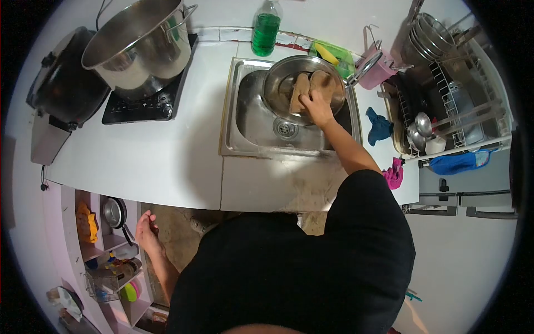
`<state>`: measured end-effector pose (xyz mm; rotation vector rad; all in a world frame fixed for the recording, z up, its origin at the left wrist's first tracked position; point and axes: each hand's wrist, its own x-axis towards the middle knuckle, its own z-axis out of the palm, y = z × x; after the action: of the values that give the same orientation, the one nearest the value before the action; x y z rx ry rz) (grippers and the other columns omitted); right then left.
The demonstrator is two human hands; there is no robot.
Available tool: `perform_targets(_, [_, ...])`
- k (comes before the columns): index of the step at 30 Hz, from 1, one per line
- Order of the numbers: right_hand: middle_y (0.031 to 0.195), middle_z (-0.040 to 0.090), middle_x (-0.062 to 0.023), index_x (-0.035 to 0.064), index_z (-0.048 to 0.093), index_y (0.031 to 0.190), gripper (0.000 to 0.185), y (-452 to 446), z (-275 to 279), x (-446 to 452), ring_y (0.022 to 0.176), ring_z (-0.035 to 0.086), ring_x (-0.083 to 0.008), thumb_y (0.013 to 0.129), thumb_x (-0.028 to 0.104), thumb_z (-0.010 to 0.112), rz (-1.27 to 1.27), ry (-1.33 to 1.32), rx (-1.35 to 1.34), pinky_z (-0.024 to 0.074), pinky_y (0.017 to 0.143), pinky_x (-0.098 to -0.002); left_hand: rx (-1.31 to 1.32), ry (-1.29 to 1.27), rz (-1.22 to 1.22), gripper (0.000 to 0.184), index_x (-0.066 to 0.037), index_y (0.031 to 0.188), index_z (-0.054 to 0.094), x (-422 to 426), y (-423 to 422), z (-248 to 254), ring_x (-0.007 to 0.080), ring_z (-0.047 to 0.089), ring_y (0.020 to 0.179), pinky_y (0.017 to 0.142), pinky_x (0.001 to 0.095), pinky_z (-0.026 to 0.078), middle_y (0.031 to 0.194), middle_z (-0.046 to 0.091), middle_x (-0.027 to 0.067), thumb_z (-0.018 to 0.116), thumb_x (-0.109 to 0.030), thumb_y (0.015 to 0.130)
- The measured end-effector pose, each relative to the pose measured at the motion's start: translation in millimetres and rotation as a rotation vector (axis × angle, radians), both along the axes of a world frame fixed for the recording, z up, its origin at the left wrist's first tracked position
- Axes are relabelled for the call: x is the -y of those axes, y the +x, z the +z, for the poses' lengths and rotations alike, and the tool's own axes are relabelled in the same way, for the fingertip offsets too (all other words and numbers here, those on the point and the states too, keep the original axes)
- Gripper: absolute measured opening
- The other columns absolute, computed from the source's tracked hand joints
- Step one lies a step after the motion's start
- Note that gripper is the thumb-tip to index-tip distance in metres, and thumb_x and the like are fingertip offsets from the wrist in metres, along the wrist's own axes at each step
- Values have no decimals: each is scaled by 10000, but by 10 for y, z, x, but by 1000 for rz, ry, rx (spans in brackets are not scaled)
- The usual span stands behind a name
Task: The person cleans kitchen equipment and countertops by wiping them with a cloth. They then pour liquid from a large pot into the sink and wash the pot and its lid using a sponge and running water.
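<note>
In the sink [229, 125] sits a wide round metal basin [273, 103]. Two thick, long brown pieces [301, 88] that look like root vegetables lie side by side in it; their exact kind is unclear. My right hand [318, 107] reaches into the basin from the front, its fingers closed on these brown pieces and partly covering them. Away from the counter, low on the left, my left hand [147, 229] hangs near the shelf unit with its fingers loosely curled apart, holding nothing.
A big steel pot [136, 53] stands on a black induction cooker [142, 110], beside a dark cooker [69, 80]. Behind the sink are a green-liquid bottle [266, 30] and a green basket [346, 58]. A dish rack [453, 145] and blue cloth [379, 126] are on the right.
</note>
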<state>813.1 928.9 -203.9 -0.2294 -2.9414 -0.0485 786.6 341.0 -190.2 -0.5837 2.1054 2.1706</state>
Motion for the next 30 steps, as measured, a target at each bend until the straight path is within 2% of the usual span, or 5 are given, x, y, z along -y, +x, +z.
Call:
perform_targets(8, [983, 418, -143, 156, 458, 1039, 301, 113, -153, -3, 940, 479, -322, 745, 111, 499, 69, -33, 65, 433, 732, -404, -3, 14, -17, 201, -33, 944, 588, -195, -30, 75, 27, 424, 548, 507, 149, 324, 753, 595, 8, 533, -199, 846])
perform_targets(14, [1023, 400, -176, 141, 433, 1064, 484, -25, -275, 1, 855, 521, -368, 635, 65, 644, 164, -156, 193, 444, 707, -429, 28, 10, -75, 205, -29, 960, 585, -189, -20, 36, 38, 445, 580, 510, 155, 346, 783, 596, 2, 525, -190, 849])
perform_targets(22, [1016, 448, -169, 137, 443, 1073, 499, -20, 118, 17, 827, 533, -361, 630, 60, 661, 264, -278, 226, 440, 706, -404, -16, 46, -22, 205, -40, 948, 589, -126, 35, -6, 24, 412, 516, 469, 139, 306, 741, 593, 3, 521, -206, 850])
perform_targets(26, [929, 547, -141, 100, 541, 988, 343, 511, 833, 32, 724, 565, -314, 662, 17, 608, -272, -395, -68, 451, 667, -366, 34, 5, 23, 222, -37, 966, 587, -62, 91, 49, 21, 412, 524, 469, 141, 307, 744, 592, 2, 517, -215, 853])
perform_targets(30, [860, 566, -166, 99, 536, 1048, 384, 1411, 1313, -153, 772, 548, -340, 678, 70, 633, -398, -133, -335, 434, 684, -400, -64, 29, 20, 241, -22, 981, 582, 67, 16, 10, 24, 440, 561, 486, 142, 328, 748, 594, 2, 506, -212, 853])
